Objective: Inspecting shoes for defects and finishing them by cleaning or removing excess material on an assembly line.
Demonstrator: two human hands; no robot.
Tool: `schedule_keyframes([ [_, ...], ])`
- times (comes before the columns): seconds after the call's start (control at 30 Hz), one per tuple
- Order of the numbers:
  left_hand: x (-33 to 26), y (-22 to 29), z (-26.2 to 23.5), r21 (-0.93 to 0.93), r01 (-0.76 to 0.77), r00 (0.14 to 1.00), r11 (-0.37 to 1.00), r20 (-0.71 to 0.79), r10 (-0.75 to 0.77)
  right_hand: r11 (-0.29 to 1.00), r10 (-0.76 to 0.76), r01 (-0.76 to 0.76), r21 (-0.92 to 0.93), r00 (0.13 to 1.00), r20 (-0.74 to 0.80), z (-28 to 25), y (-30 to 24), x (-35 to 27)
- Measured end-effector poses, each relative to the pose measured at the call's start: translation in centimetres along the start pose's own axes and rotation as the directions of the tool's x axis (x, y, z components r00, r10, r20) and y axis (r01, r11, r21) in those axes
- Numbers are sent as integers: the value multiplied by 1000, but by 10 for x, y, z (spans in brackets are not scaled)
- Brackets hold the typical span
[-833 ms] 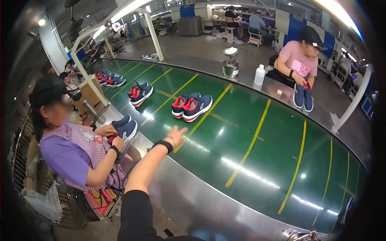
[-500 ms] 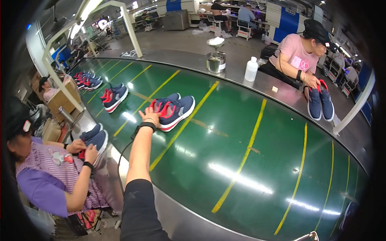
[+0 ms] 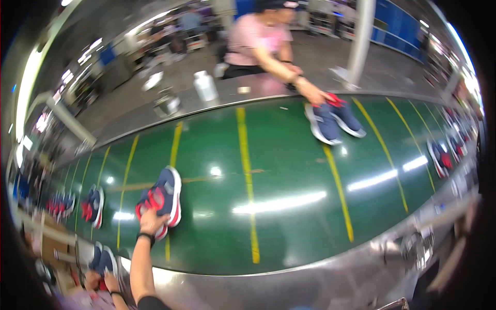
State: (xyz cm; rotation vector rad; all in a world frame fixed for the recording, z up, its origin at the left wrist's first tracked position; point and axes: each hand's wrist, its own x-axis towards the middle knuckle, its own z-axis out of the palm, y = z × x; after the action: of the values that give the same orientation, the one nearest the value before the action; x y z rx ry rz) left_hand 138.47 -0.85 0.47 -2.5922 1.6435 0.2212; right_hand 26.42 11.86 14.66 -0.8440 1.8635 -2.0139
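Sneakers (image 3: 161,199), navy and red, meet the left hand's (image 3: 152,222) fingertips on the green conveyor belt (image 3: 289,170); grip unclear.

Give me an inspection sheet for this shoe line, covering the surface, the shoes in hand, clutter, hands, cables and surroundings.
Surface: green conveyor belt with yellow cross lines, glossy with lamp glare, steel rim.
Job's things: pair of navy shoes with red lining lying on the belt.
Clutter: white bottle and metal pot on the far ledge.
Hands: left hand reaching onto the pair, touching its near end; right hand not in view.
Cables: nothing seen.
Surroundings: a co-worker's hand on a second navy pair across the belt; more pairs at the left and right ends; another person's hands at lower left.
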Motion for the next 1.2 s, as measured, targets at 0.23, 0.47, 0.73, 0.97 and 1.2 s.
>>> schedule_keyframes([
  [0.23,-197,92,-66,-354,-335,903,873,142,404,760,-429,402,-511,900,70,119,-45,-62],
  [0.47,-394,219,-106,-450,-403,601,797,526,601,739,-505,499,-453,855,116,85,-37,-61],
  [0.73,-558,384,-87,-599,-453,454,660,482,749,665,-609,724,-184,668,428,74,-51,-50],
  [0.97,-628,536,-61,-761,-526,241,381,296,924,682,-529,701,-208,669,523,77,-52,-47],
  [1.2,-670,673,-34,-707,-699,125,105,24,992,864,-443,498,73,685,579,-84,-39,9],
])
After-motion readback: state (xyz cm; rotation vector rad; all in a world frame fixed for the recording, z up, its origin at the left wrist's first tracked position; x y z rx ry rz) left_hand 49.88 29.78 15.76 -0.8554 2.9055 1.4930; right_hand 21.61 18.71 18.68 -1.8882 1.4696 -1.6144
